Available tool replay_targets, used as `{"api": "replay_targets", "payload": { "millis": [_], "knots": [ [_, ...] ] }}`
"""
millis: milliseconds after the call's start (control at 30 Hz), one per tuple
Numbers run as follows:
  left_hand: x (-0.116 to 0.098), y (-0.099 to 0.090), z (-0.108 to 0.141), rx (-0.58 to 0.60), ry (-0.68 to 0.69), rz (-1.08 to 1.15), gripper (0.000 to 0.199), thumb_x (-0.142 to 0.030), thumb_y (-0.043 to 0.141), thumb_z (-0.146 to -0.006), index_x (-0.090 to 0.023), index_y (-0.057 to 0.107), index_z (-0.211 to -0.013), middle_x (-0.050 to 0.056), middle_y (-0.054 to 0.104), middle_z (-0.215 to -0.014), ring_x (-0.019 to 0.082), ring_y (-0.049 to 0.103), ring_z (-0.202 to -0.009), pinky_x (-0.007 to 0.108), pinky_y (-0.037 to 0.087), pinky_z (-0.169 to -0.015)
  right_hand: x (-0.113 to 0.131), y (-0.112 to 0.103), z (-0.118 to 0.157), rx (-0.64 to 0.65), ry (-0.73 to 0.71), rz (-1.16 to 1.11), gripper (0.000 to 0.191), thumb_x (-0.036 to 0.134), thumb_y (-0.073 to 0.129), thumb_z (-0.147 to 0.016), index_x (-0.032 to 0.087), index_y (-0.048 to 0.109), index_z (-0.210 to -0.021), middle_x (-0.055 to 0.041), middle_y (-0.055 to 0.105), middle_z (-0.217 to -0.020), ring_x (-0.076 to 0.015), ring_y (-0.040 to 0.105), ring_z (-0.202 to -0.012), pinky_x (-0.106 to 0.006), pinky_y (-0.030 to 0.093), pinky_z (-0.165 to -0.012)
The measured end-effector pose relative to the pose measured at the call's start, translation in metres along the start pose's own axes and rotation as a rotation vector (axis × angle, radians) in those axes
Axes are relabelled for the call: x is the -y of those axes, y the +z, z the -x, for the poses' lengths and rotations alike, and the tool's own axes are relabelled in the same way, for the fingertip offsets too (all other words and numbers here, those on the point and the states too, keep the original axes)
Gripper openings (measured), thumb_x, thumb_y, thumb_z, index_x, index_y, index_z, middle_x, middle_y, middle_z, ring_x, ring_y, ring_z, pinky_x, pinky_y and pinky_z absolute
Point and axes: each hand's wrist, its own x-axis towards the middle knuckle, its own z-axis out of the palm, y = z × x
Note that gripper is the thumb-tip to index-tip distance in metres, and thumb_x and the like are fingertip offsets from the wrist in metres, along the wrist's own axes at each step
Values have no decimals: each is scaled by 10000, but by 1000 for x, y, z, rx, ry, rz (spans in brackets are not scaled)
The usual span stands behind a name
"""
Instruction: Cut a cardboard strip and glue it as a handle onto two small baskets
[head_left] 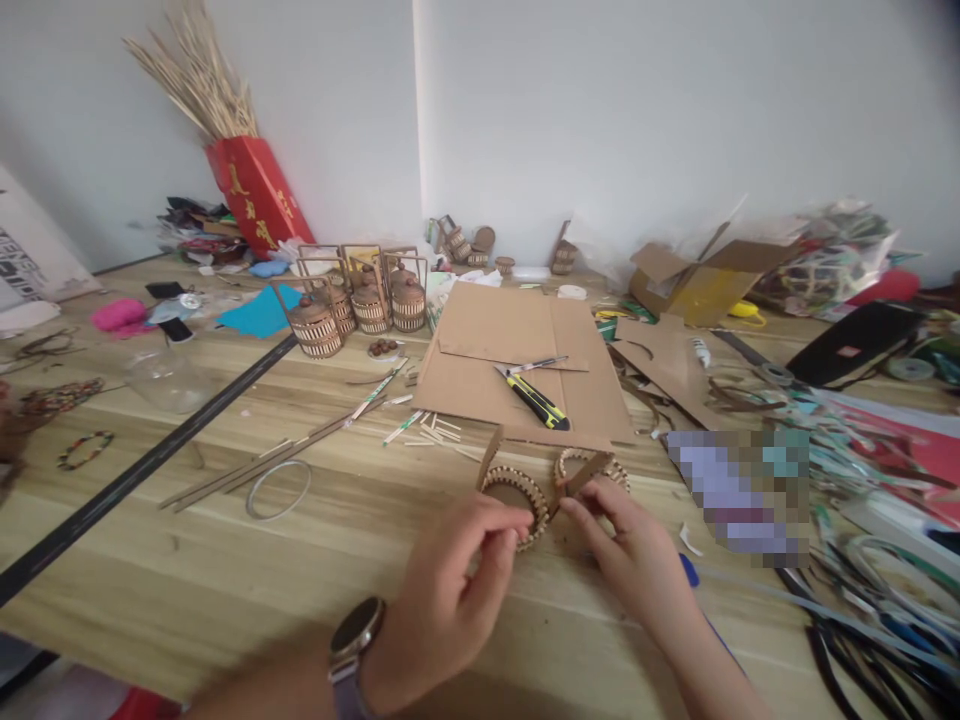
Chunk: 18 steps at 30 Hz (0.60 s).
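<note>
Two small round woven bamboo baskets lie at the front middle of the table. My left hand (461, 575), with a watch on its wrist, is at the left basket (510, 482); its thumb and index finger are pinched together over the near right rim. Whatever is between those fingertips is hidden. A brown strip handle (491, 452), bent into a square frame, stands around this basket. My right hand (626, 535) pinches the handle's right side low down, near the rim. Behind those fingers sits the right basket (621, 475), partly covered.
A yellow-black utility knife (536, 398) lies on a cardboard sheet (495, 315). Several finished lidded baskets (371, 305) stand behind to the left. A wire ring (259, 497) and thin sticks (262, 465) lie left; tangled strips (870, 620) crowd the right.
</note>
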Motion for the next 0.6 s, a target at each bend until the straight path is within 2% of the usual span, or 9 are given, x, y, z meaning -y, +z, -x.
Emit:
{"api": "replay_targets", "payload": {
  "millis": [100,167,267,333,400,467,600],
  "knots": [
    [4,-19,-20,-175,-61,10,167,-259,477,-997,-219,638,-1012,18,673,-952,126,629,-892,219,484,-800,-3,-6,2,38,-18,53,170,339,532,-931,221,633,-861,-21,629,-729,-186,613,-680,-298,503,-630],
    [11,-27,-37,-201,-137,15,193,-325,498,-989,-209,644,-1040,37,676,-1017,151,625,-956,238,484,-816,0,-16,2,-18,-46,120,215,389,546,-930,215,637,-1018,-45,658,-838,-202,632,-750,-323,520,-670],
    [20,-35,-60,-63,-202,31,281,-395,484,-984,-206,657,-1100,54,680,-1115,186,612,-1053,280,473,-876,17,-38,-6,-236,-125,280,429,468,537,-940,211,546,-1282,-116,648,-1109,-265,631,-992,-406,519,-823],
    [23,-36,-70,60,-218,84,313,-415,469,-984,-207,670,-1102,51,686,-1139,194,604,-1088,296,459,-919,37,-52,-18,-307,-232,400,426,455,510,-963,206,539,-1308,-139,628,-1191,-291,590,-1116,-435,483,-910],
    [26,-36,-76,159,-230,168,325,-434,479,-974,-206,681,-1088,44,695,-1123,195,601,-1084,300,448,-940,61,-60,-31,-263,-429,450,320,409,508,-977,211,600,-1212,-127,652,-1164,-291,563,-1162,-440,446,-964],
    [29,-34,-80,241,-259,265,344,-477,515,-950,-200,685,-1059,39,698,-1069,196,602,-1034,302,450,-913,82,-61,-45,-198,-552,489,256,348,531,-973,206,629,-1163,-111,681,-1143,-297,539,-1197,-462,409,-1003],
    [34,-30,-84,382,-309,472,435,-599,598,-870,-173,667,-921,25,656,-895,173,566,-867,291,430,-815,103,-48,-65,-27,-593,575,163,319,560,-962,225,689,-997,-55,730,-1005,-280,600,-1093,-470,381,-967]
  ]
}}
